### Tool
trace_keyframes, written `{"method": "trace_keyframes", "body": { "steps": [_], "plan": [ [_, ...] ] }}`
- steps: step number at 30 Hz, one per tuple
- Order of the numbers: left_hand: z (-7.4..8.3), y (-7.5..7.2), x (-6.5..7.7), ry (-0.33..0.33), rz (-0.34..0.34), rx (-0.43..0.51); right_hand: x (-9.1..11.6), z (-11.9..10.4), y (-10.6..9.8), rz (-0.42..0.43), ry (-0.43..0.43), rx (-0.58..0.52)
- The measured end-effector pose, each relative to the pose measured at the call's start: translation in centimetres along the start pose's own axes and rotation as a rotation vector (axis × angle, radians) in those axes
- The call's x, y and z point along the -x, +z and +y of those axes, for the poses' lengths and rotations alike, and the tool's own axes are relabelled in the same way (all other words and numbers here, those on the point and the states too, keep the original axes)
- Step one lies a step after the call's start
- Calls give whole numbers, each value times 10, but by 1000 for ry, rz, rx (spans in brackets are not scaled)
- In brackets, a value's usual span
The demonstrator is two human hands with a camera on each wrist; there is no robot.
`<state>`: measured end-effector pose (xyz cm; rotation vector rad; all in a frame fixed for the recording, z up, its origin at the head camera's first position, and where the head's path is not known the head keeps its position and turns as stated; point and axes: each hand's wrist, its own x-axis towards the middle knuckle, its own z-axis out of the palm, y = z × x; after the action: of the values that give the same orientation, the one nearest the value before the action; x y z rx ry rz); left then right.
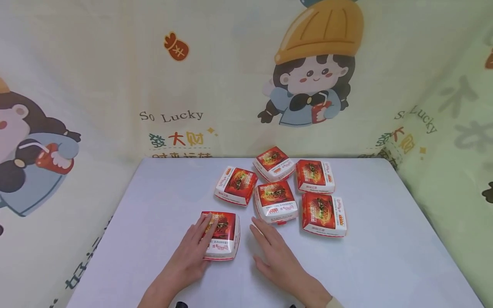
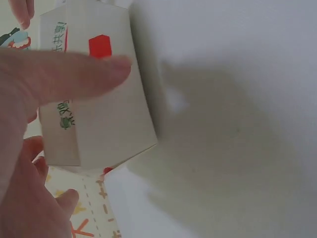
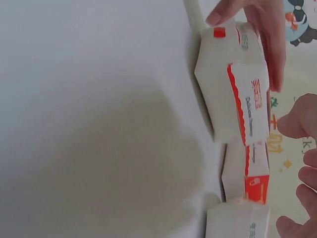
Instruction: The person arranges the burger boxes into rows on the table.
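Note:
A red-and-white hamburger box with a burger picture on its lid stands at the front of the table group. My left hand rests on its left side, straight fingers lying over the lid. In the left wrist view the thumb lies across the front of the box, below a red tab. To the right of that box and apart from it, my right hand hovers with nothing in it. Its fingers show at the edge of the right wrist view.
Several similar hamburger boxes sit behind and to the right: one at back left, one in the middle, another at front right. They stand on a white table. A patterned cloth hangs behind and at the sides.

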<state>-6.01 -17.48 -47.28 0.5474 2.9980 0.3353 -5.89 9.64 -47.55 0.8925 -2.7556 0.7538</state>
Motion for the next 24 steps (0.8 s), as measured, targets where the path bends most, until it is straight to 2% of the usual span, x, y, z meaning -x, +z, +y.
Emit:
{"method": "trace_keyframes", "body": {
  "steps": [7,16,24],
  "plan": [
    [4,-5,-1,-1,20,50,2,16,-14,67,55,-9],
    [22,-8,-16,113,77,51,2,31,-24,104,86,14],
    [47,-11,-37,145,35,86,2,42,-31,141,118,31]
  ]
}}
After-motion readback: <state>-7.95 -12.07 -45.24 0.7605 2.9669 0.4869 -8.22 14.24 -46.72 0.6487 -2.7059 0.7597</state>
